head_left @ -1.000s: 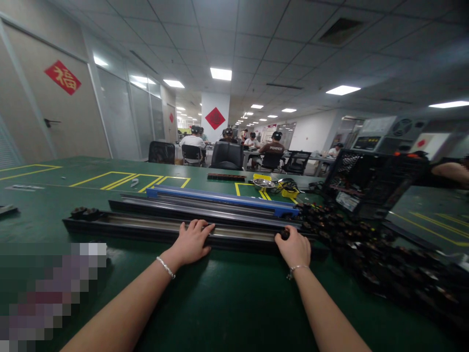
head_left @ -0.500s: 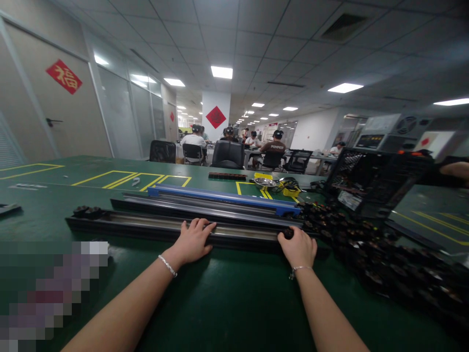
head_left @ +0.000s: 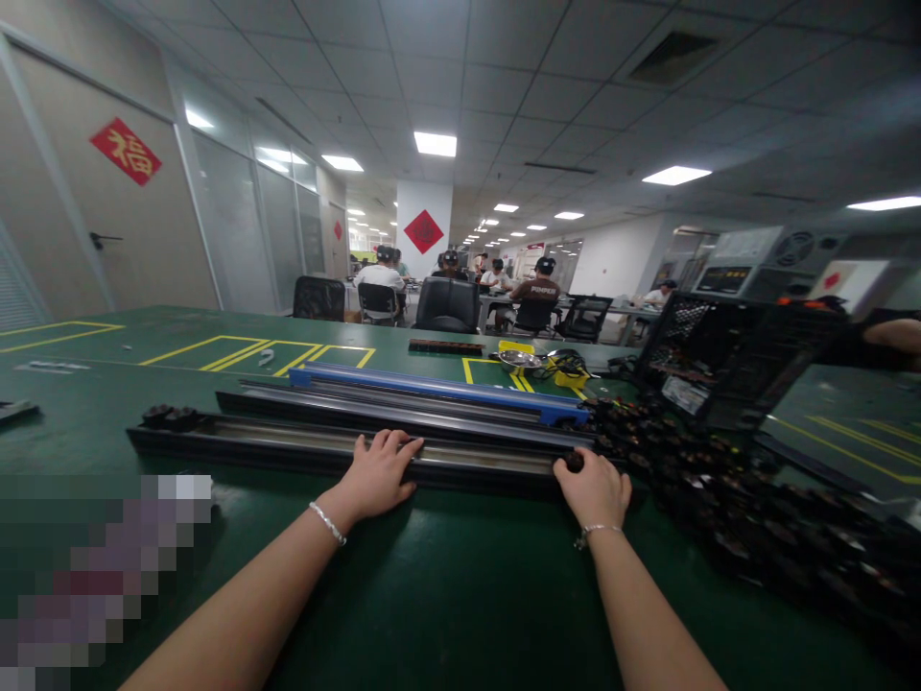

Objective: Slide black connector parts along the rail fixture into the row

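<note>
A long black channel [head_left: 280, 438] with a pale inner floor lies crosswise on the green table. My left hand [head_left: 380, 472] holds its near wall around the middle, fingers over the edge and thumb on the outer side. At the right end of the channel, my right hand [head_left: 594, 488] is closed around a small round black part [head_left: 574, 461], mostly covered by the fingers. Several similar black parts [head_left: 169, 416] sit in the channel's left end. Behind it lie another dark channel [head_left: 403, 415] and a blue-edged one [head_left: 432, 384].
A big heap of small black parts [head_left: 755, 509] spreads over the right side. Beyond it stands an open black computer case [head_left: 734, 355], with another person's arm [head_left: 892, 334] beside it. Farther back are a metal bowl [head_left: 519, 359] and a dark strip [head_left: 446, 347]. People sit in the background.
My right hand has slid slightly to the right along the channel with the small black part. My left hand stays in place.
</note>
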`<state>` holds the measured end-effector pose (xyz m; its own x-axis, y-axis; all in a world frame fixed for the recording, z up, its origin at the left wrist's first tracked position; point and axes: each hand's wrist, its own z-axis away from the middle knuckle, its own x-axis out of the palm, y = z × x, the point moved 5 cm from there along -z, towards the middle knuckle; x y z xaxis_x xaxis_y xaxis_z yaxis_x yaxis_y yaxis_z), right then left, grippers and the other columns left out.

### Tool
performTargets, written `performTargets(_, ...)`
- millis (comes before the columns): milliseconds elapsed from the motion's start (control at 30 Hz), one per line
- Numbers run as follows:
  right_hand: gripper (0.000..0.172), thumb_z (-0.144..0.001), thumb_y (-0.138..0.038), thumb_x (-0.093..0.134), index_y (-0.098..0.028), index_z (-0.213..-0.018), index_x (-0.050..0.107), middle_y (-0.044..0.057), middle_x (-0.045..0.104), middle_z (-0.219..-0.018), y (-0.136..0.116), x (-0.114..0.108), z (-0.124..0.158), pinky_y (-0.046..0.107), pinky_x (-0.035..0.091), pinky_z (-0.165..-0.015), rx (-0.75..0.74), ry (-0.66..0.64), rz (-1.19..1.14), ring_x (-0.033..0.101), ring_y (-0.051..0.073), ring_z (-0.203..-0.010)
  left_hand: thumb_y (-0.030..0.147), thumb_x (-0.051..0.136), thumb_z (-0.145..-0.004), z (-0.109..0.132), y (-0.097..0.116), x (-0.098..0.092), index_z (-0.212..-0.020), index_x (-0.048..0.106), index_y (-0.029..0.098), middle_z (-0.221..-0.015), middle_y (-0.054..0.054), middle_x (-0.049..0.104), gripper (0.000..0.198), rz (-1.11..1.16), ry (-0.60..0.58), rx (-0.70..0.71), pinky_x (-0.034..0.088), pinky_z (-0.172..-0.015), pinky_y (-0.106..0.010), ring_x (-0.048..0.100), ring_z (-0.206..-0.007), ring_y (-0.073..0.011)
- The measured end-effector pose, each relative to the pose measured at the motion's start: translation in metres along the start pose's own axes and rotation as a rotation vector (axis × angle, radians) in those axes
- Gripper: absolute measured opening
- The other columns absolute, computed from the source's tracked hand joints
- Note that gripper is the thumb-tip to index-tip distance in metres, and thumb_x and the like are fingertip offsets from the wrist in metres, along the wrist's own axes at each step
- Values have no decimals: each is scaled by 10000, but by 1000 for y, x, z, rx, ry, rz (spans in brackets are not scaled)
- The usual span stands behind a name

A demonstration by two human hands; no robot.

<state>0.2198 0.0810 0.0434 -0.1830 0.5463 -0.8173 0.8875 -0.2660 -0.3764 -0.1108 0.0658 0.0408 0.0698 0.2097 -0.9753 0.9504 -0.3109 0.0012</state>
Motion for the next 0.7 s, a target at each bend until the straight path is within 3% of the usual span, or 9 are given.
performTargets(400,483,-750,-422,408,-189,-1142,569,87,605,-1152,5,-3,-2,404,259,-1011,25,-34,20,462,236,-1145,442,492,-753,1,2,-4,-1386,308,287,-1378,-100,376,677,3,-61,-23,194,-1010,-630,273,-1276,-321)
performTargets(567,485,-738,-485,414,-222,-1105,592,41,534,-1292,15,1,-6,461,195,-1049,39,-31,23,384,254,-1222,441,496,-752,1,2,-4,-1388,306,286,-1381,-98,372,682,-5,-64,-29,191,-1014,-626,271,-1278,-321)
performTargets(700,455,-751,-464,403,-242,-1094,602,22,541,-1287,21,4,-9,483,173,-1062,64,-58,14,391,238,-1221,443,504,-753,1,1,-3,-1387,302,293,-1377,-101,374,683,-8,-62,-22,198,-1008,-627,277,-1275,-323)
